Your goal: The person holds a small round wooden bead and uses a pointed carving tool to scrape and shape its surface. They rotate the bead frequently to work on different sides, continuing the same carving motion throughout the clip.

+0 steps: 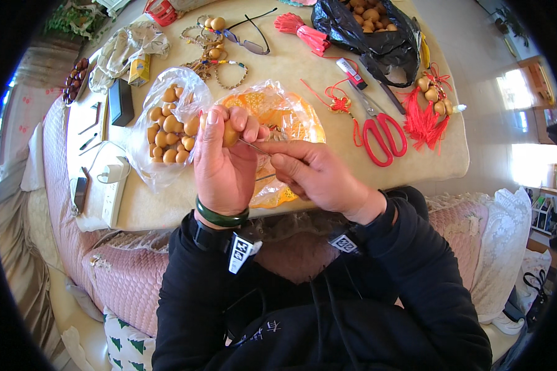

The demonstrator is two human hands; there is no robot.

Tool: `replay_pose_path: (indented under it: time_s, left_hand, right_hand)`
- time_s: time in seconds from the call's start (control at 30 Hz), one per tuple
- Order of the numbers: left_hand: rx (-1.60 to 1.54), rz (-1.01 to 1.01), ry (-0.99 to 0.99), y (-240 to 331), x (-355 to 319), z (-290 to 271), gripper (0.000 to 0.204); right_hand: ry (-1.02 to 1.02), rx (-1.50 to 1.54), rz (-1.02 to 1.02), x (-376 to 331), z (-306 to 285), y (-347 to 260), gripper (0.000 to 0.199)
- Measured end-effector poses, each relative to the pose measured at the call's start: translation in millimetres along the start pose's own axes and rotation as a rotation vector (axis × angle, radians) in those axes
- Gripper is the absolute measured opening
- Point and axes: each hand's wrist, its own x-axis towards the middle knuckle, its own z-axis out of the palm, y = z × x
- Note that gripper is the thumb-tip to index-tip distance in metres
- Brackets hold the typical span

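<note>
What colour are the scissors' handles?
The handles are red, seen best in the head view.

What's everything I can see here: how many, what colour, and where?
gourd: one, tan, centre
thin tool: one, grey, centre
patterned plastic: one, orange, centre
clear bag: one, transparent, left
black bag: one, black, far right
bagged gourds: many, tan, both bags
scissors: one pair, red-handled, right
tassels: several, red, right
knotted cord: one, red, right
glasses: one pair, dark, far side
bundle: one, pink, far side
bracelets: several, tan, far side
cloth: one, cream, far left
small box: one, yellow, left
dark box: one, black, left
power strip: one, white, left
table: one, cream, beneath these
bangle: one, green, left wrist
left hand: one, bare, gripping gourd
right hand: one, bare, holding tool
</note>
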Motion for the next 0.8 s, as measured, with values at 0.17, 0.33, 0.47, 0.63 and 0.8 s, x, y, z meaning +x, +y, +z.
replay_pose_path:
  time_s: [0.17, 0.33, 0.47, 0.63, 0.8]
  left_hand:
    - [0.055, 0.024, 0.094, -5, -3, 1, 0.016]
    - [-0.094, -0.103, -0.182, 10, 6, -6, 0.017]
    - [0.131, -0.040, 0.098, 2, 6, -6, 0.019]
    - [0.166, -0.034, 0.226, -3, 3, -3, 0.016]
    - [0.121, 0.025, 0.067, -4, -1, 1, 0.014]
  right_hand:
    - [0.144, -0.692, -0.305, -4, 10, 11, 0.035]
    - [0.065, 0.094, 0.189, -6, 3, -3, 0.032]
    - [0.082, 0.116, 0.151, 4, 1, -7, 0.030]
    - [0.181, -1.070, -0.368, 1, 6, -6, 0.031]
    - [0.219, -0.994, -0.442, -4, 10, -10, 0.032]
